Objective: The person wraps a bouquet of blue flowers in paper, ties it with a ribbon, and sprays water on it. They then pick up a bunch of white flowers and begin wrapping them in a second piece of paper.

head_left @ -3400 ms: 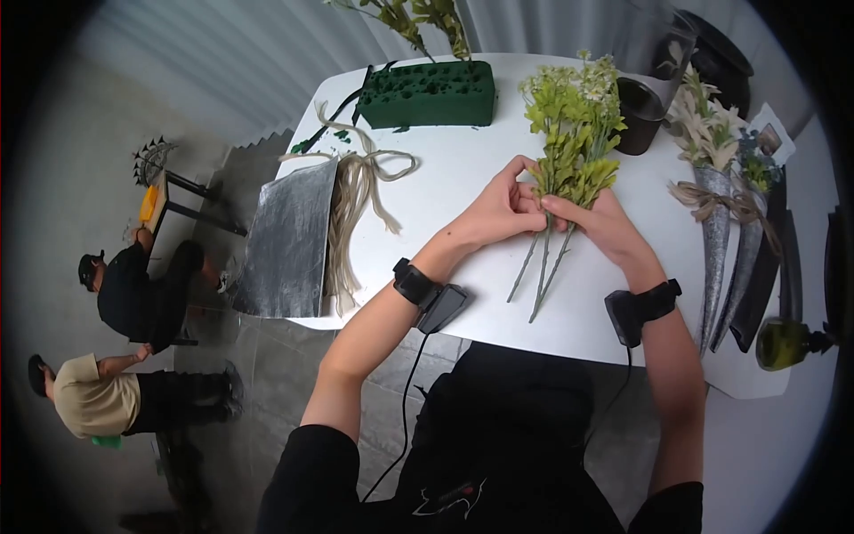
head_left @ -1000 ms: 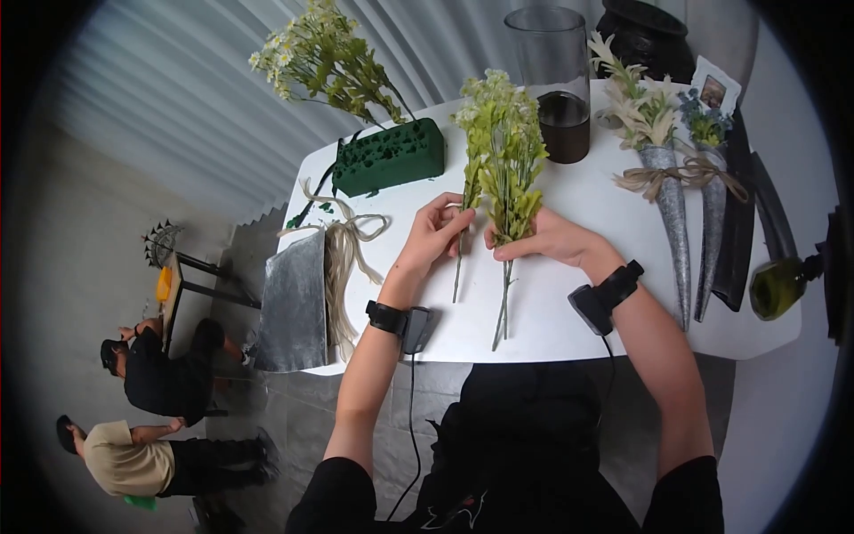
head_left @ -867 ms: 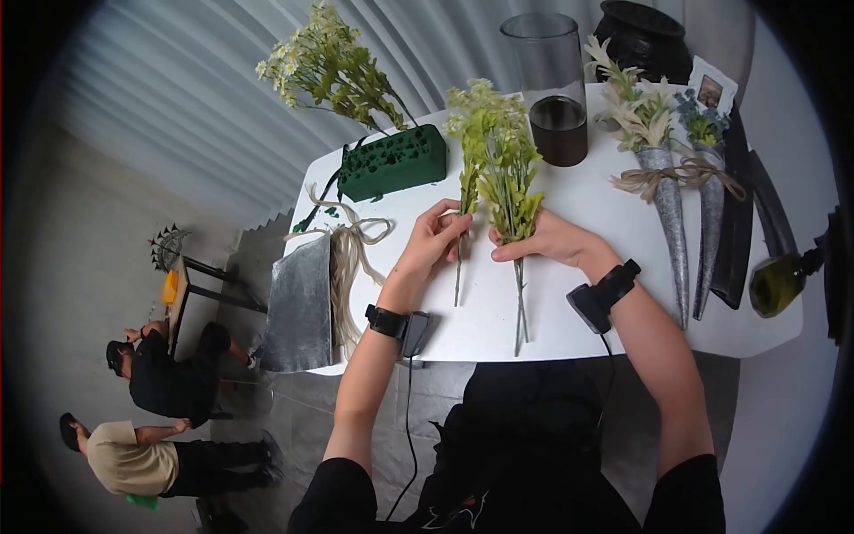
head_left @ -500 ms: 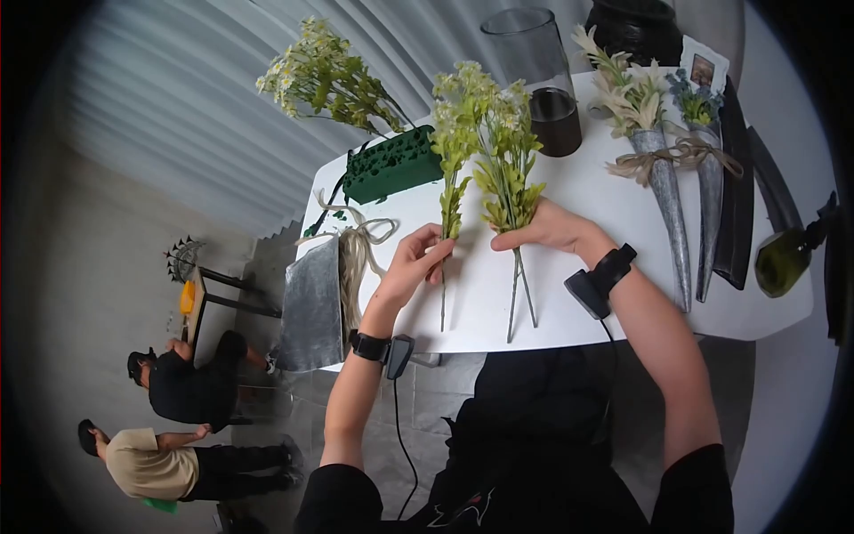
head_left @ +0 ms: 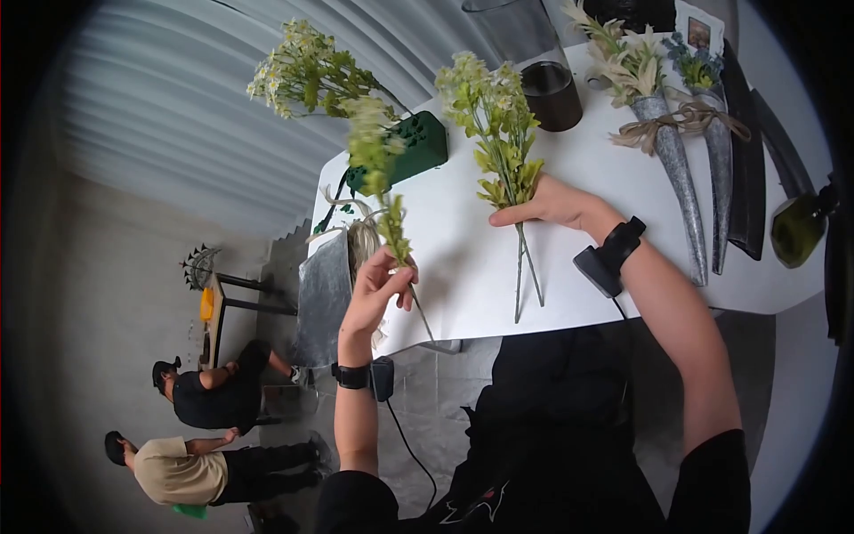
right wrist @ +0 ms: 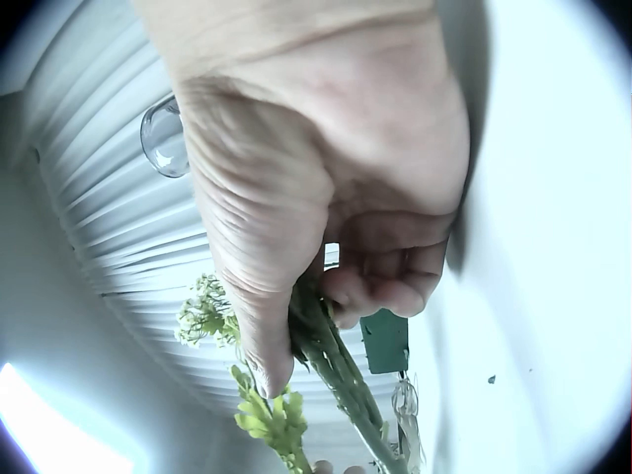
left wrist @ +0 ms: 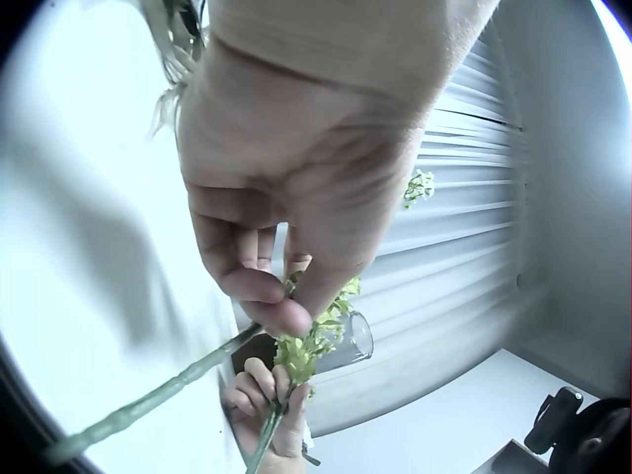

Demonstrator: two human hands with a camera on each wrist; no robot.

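Note:
My left hand [head_left: 374, 298] pinches a single artificial flower stem [head_left: 394, 227] between thumb and fingers, left of the table's middle. Its leafy, blurred top overlaps the green foam block [head_left: 422, 147] in the head view; the bare stem [left wrist: 148, 403] points down toward the table edge. In my right hand [head_left: 562, 203] is a bunch of white-flowered stems [head_left: 503, 147], gripped below the leaves, with the bare ends [right wrist: 346, 385] sticking out under the thumb. More white-flowered sprigs [head_left: 311, 76] rise from the foam block, which is full of holes on top.
A dark-bottomed glass vase [head_left: 551, 93] stands behind the bunch. Two grey cones [head_left: 672, 160] with flowers and bows lie at right, near a green bottle [head_left: 792, 233]. Twine [head_left: 363, 242] and a grey sheet [head_left: 322, 298] lie at left. Two people [head_left: 213, 392] are farther left.
Both hands were together at one bunch at first. The left hand has since drawn one stem apart and carried it left, while the right hand keeps hold of the bunch. The head view has shifted.

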